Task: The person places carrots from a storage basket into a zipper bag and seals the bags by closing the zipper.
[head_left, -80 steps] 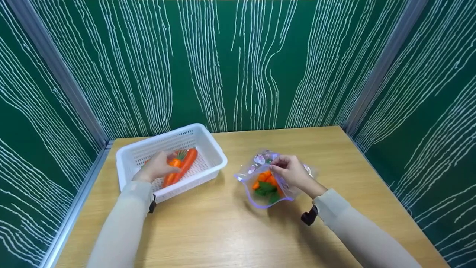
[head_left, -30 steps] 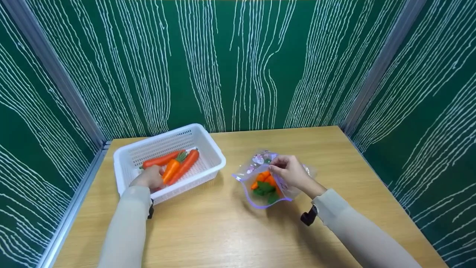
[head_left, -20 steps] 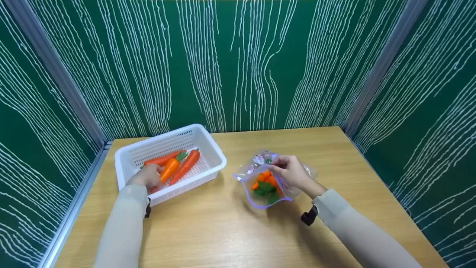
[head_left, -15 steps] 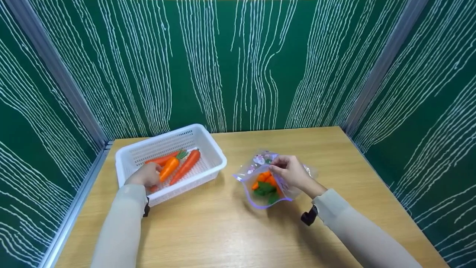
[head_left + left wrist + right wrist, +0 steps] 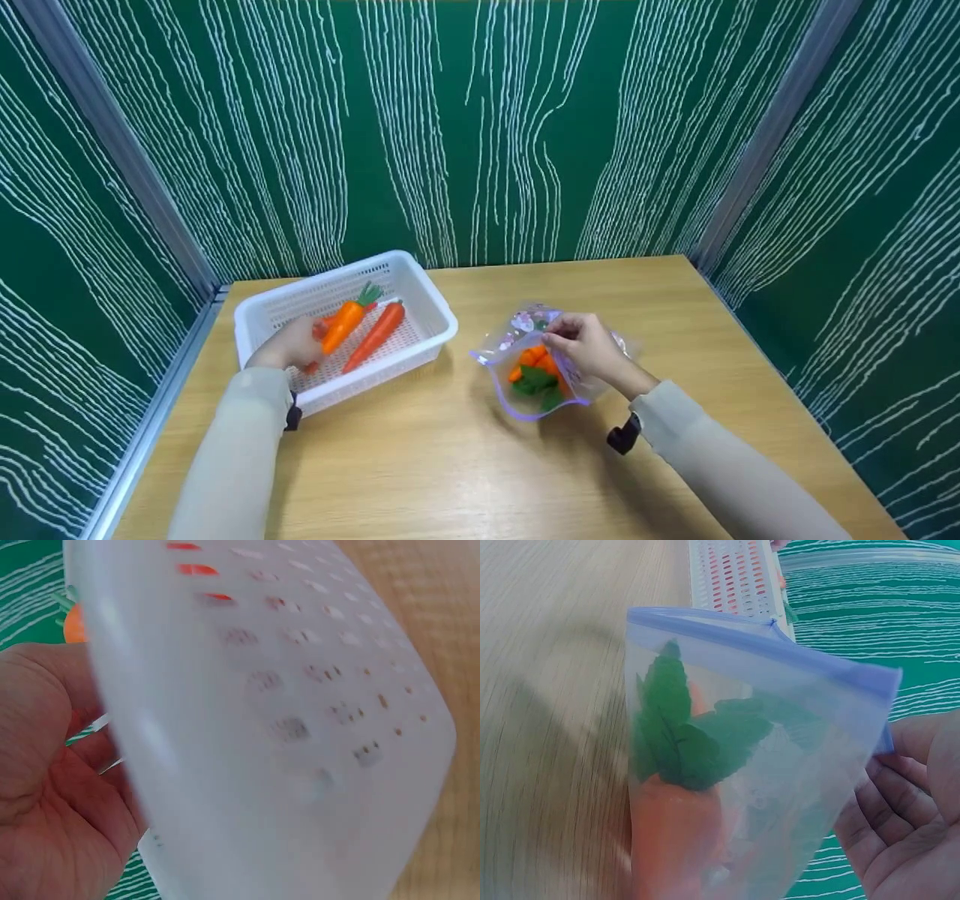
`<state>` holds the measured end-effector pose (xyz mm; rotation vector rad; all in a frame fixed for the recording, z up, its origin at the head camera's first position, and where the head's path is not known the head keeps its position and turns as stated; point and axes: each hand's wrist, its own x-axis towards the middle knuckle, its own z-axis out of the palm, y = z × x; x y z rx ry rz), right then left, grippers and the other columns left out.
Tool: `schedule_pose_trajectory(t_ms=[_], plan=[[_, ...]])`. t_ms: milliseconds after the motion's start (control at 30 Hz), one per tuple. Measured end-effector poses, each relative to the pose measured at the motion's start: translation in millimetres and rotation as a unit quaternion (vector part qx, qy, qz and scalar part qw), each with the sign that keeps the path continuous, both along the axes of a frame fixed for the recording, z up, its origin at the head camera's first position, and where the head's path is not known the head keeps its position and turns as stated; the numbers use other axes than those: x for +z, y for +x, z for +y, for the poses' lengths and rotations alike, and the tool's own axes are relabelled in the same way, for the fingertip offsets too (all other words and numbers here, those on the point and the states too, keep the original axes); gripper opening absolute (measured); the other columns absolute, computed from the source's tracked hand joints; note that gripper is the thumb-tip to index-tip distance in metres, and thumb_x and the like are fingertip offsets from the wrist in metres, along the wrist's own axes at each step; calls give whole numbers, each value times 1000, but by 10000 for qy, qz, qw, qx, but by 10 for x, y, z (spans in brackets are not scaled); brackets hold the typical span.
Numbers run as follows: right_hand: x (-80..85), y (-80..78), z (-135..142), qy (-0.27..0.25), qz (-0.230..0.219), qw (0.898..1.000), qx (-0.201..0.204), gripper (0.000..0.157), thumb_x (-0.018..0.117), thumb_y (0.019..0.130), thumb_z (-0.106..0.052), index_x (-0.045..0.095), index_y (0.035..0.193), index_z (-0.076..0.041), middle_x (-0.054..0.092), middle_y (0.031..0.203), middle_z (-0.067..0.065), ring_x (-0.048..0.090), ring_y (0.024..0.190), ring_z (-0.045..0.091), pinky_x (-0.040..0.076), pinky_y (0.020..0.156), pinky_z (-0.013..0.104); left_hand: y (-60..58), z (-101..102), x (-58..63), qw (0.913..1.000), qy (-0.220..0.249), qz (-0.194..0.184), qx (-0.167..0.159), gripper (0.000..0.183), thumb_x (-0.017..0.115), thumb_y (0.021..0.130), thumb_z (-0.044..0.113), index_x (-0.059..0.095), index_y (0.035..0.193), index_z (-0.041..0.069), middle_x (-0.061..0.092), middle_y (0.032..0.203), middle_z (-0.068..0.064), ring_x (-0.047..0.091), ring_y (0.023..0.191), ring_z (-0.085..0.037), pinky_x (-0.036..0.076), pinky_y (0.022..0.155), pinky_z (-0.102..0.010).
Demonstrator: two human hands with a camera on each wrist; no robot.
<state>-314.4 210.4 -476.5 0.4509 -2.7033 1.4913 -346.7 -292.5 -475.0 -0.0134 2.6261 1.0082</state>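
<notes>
Inside the white basket point(image 5: 375, 375), on the left of the table point(image 5: 450, 465), the left hand point(image 5: 295, 342) pinches an orange carrot point(image 5: 345, 326), its green top now raised higher than half a second ago. A red carrot point(image 5: 375, 337) lies beside it on the basket floor. To the right, the right hand point(image 5: 587, 345) pinches the edge of a clear bag point(image 5: 780, 780) with a purple rim; both are where they were. From the right wrist, the bag shows side-on, with broad green leaves point(image 5: 694, 742) above a bagged carrot point(image 5: 675, 832). From the left wrist, the basket wall hides the left fingertips and most of the raised carrot, while red shows through its slots. How many carrots the bag holds is hard to make out.
</notes>
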Motion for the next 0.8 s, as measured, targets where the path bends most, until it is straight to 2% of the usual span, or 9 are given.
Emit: schedule_pose_trajectory(t_ms=[67,267,500,667,800], plan=[[2,4,3,-1,-43,10000,-31,9,76,100,-6,79,98,2,77,88,8,61,76,14,54,67,17,-8,24,29,10000,61,71,-18,65,67,85,-8,55,149,-5,60,142,-25,57,118,-39,63,83,-38],[-10,3,8,-27,-68,10000,-3,8,75,101,-6,79,99,1,78,91,11,62,78,15,56,70,18,13,78,87,9994,253,230,-5,59,68,91,-6,56,148,-2,61,140,-23,58,121,-39,63,92,-41],[-27,9,6,-49,-10,10000,48,8,75,100,-4,79,99,3,78,92,15,62,77,16,55,70,18,60,116,133,9984,486,287,76,59,71,94,2,53,151,-2,61,140,-23,59,121,-38,61,103,-49],[-11,14,5,48,-59,10000,24,8,75,101,-6,79,100,1,78,93,12,63,79,15,56,72,18,60,135,151,9924,1190,283,121,67,72,96,6,45,157,-3,56,146,-27,58,126,-41,63,101,-48],[-5,18,4,65,-69,10000,14,7,75,101,-6,80,100,0,78,93,11,62,79,16,56,72,18,82,154,158,9817,1893,187,84,73,71,98,7,37,162,0,49,155,-27,55,132,-42,62,103,-49]])
